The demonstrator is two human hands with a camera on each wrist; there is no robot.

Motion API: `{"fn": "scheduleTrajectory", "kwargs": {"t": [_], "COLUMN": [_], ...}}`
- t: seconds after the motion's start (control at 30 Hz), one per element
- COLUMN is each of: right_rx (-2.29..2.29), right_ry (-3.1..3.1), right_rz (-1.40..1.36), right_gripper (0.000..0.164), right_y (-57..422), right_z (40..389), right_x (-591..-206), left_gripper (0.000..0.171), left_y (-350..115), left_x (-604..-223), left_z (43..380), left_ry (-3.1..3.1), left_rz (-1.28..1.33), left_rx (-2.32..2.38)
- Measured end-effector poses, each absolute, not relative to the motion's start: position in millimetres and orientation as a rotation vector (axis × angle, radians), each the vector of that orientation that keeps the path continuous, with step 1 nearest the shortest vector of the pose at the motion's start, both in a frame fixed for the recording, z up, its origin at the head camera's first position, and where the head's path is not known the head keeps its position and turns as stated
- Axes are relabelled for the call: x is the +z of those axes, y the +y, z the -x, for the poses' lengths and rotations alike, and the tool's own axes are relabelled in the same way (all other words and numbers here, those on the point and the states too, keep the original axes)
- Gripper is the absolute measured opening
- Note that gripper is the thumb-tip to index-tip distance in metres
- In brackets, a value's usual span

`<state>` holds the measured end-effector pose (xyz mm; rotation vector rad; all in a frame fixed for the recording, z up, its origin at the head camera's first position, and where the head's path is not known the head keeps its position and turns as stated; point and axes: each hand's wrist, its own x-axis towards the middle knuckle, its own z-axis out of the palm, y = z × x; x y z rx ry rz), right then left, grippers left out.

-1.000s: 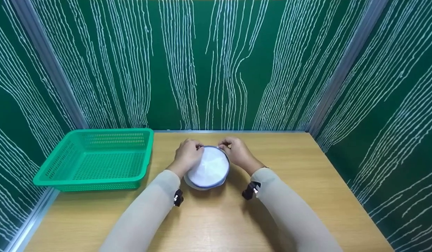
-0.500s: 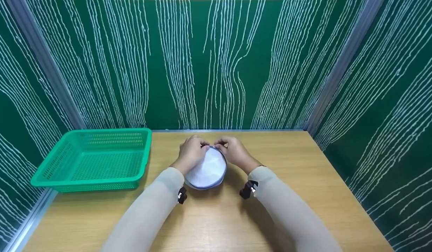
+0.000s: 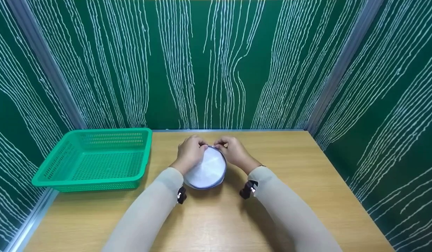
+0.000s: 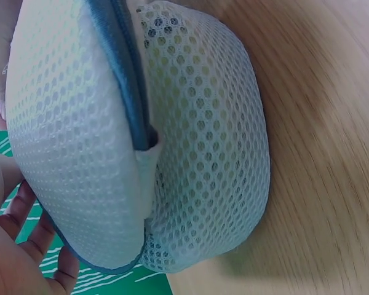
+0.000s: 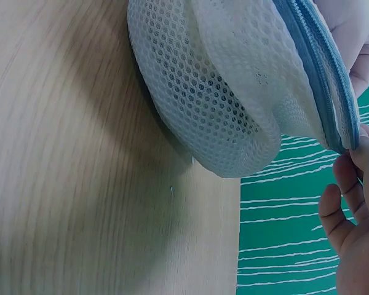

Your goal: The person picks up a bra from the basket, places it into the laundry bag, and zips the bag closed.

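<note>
A round white mesh laundry bag (image 3: 207,169) with a blue zipped rim sits on the table between both hands. My left hand (image 3: 192,152) holds the far left part of its rim. On the other side of the rim's far end, my right hand (image 3: 235,153) pinches the edge by the blue zipper (image 5: 320,67), thumb against fingers. Honeycomb mesh (image 4: 203,123) bulges below the zipper in the left wrist view, and something pale yellowish shows faintly through it. A zipper slider cannot be made out; the fingertips cover that spot.
A green plastic basket (image 3: 91,182) with perforated sides stands at the left of the wooden table (image 3: 272,210). Green panels (image 3: 258,70) with white wavy lines enclose the table at the back and both sides.
Over the past second, both hands have drawn closer together at the bag's far rim, the right sliding slightly left. The last half second shows almost no movement.
</note>
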<state>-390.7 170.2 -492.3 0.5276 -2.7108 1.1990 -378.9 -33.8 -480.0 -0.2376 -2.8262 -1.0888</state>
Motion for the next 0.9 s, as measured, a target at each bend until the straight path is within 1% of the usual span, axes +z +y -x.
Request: {"fn": "scheduleTrajectory", "kwargs": {"t": [0.27, 0.47, 0.63, 0.9], "right_rx": [1.208, 1.174, 1.154, 1.159], "right_ry": [-2.704, -2.684, -2.663, -2.674], "right_rz": [-0.541, -0.558, -0.607, -0.569], "right_gripper": [0.012, 0.012, 0.011, 0.013], "right_y": [170.7, 171.1, 172.4, 176.6], "right_z": [389.6, 389.2, 389.9, 390.7], "right_x": [-493.2, -494.6, -497.2, -498.2], "left_gripper": [0.015, 0.015, 0.016, 0.013], "left_y": [-34.9, -38.5, -40.7, -41.4], "left_x": [-480.9, -482.9, -481.9, -479.7], "left_z": [378.2, 377.8, 375.4, 373.3], "left_ry": [-2.840, -2.854, -2.850, -2.854], "left_rz": [0.207, 0.109, 0.110, -0.056], "left_rx": [-1.084, -1.114, -1.081, -1.133]}}
